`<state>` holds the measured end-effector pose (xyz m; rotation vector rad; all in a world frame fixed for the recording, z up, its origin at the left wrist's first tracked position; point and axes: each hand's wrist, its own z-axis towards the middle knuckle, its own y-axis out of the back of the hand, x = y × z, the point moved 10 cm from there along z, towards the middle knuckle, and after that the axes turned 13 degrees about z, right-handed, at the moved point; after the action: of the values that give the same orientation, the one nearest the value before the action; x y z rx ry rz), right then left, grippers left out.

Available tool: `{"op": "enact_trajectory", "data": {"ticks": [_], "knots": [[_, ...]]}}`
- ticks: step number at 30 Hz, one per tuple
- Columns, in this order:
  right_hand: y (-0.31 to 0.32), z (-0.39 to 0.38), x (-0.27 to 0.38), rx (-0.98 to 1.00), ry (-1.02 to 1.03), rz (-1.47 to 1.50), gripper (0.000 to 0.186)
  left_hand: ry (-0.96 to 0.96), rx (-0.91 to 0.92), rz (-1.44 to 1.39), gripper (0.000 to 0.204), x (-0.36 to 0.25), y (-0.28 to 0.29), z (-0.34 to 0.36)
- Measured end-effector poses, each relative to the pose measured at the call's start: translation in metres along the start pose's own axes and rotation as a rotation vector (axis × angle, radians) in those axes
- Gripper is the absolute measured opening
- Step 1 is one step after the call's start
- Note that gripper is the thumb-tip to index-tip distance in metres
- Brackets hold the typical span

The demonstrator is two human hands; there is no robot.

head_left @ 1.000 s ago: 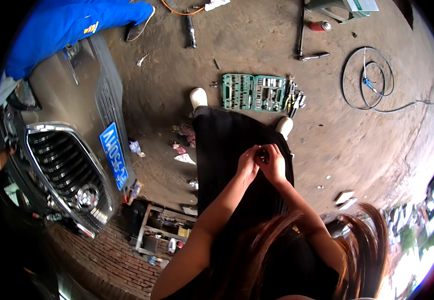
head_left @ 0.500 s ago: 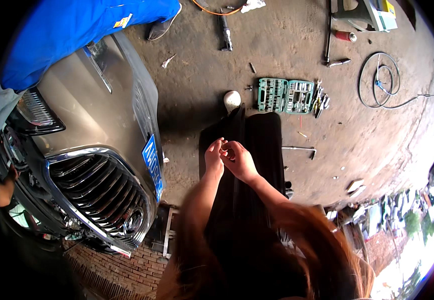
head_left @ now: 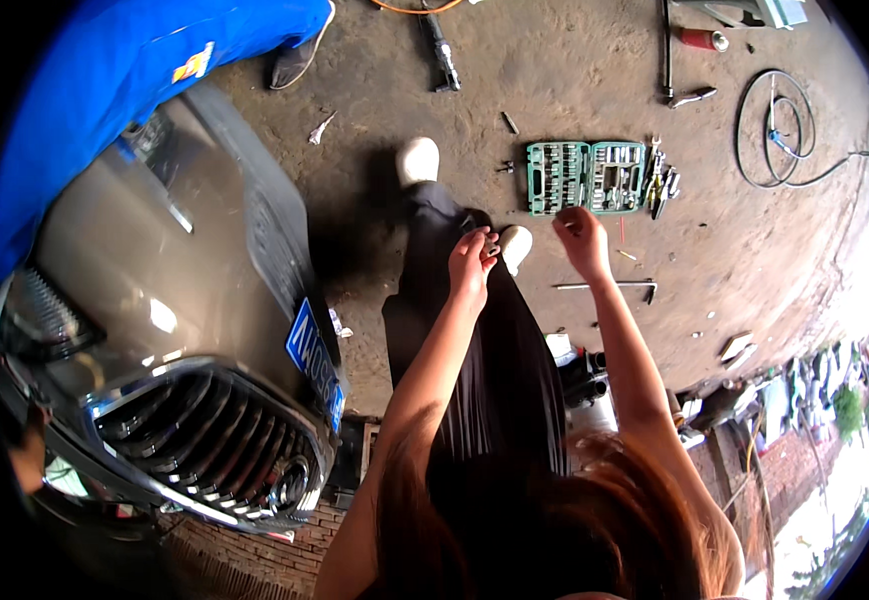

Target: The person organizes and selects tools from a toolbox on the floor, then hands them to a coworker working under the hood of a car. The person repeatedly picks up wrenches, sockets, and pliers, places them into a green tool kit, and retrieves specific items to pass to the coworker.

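In the head view my left hand (head_left: 470, 262) is out over my dark trousers, its fingers closed round a small dark metal piece (head_left: 492, 247), perhaps a socket. My right hand (head_left: 581, 238) reaches forward apart from it, fingers curled just at the near edge of a green open socket case (head_left: 584, 180); whether it holds something is hidden. Beside the case lie pliers and wrenches (head_left: 663, 185). A long bent metal bar (head_left: 605, 286) lies on the floor by my right forearm. My two white shoes (head_left: 418, 160) show beyond my trousers.
A car front (head_left: 170, 270) fills the left side, with a person in blue clothing (head_left: 95, 80) over it and a hand low at the far left. A power tool (head_left: 445, 62), red can (head_left: 700, 39), long bar (head_left: 668, 55) and coiled hose (head_left: 780, 150) lie on the floor. Clutter lines the lower right.
My hands were together; they have parted, the right moving forward and right toward the case, the left keeping the small piece. The view has shifted, with more of the car showing.
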<state>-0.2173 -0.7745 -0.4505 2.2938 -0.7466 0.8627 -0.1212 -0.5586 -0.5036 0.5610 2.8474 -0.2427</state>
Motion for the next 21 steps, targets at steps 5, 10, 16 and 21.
{"op": "enact_trajectory", "data": {"ticks": [5, 10, 16, 21], "knots": [[-0.03, 0.134, -0.081, -0.029, -0.076, -0.031, 0.028, 0.055, 0.066, 0.202, 0.018, 0.006, -0.019, 0.106], [-0.105, 0.262, -0.168, 0.069, -0.058, -0.173, 0.035, 0.171, -0.007, 0.225, 0.021, -0.001, -0.024, 0.144], [-0.127, 0.325, -0.229, -0.031, -0.104, -0.559, 0.034, -0.057, -0.039, 0.428, 0.014, -0.045, -0.046, 0.133], [-0.142, 0.338, -0.223, 0.024, -0.061, -0.681, 0.028, 0.009, -0.022, 0.397, 0.017, -0.066, -0.052, 0.125]]}}
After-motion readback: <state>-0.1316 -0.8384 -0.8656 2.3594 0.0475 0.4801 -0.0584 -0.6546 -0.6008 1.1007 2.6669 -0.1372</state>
